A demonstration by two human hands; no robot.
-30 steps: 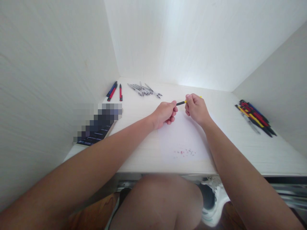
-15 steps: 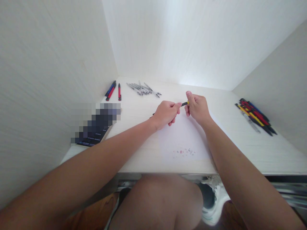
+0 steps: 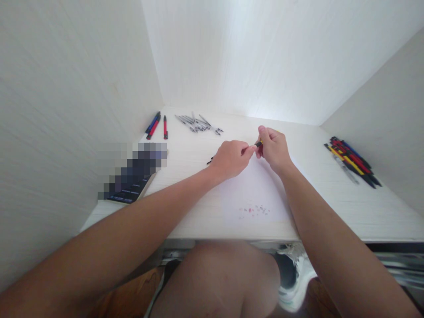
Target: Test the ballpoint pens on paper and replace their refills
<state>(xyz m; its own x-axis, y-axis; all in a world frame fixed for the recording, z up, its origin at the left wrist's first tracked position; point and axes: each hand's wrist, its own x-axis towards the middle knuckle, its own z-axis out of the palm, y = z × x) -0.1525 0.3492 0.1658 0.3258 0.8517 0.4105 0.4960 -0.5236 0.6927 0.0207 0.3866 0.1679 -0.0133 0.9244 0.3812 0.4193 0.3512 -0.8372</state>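
Note:
Between my two hands is a yellow-and-black pen (image 3: pixel 259 144), held above the upper part of a white paper sheet (image 3: pixel 255 190). My left hand (image 3: pixel 232 158) pinches its black end between thumb and fingers. My right hand (image 3: pixel 273 148) is closed round the yellow part, thumb uppermost, so most of the pen is hidden. Small coloured scribbles and dots mark the sheet's lower edge. A small dark thin piece (image 3: pixel 210 161) sticks out behind my left wrist; the rest of it is covered.
Several thin refills (image 3: pixel 198 123) lie at the back. Red and blue pens (image 3: pixel 154 126) rest at the back left, above a partly blurred dark device (image 3: pixel 129 185). Several pens (image 3: pixel 353 159) are heaped near the right wall. White panels enclose three sides of the desk.
My left hand has turned slightly and shifted right, closer to my right hand. Less of the pen's black end shows between them now.

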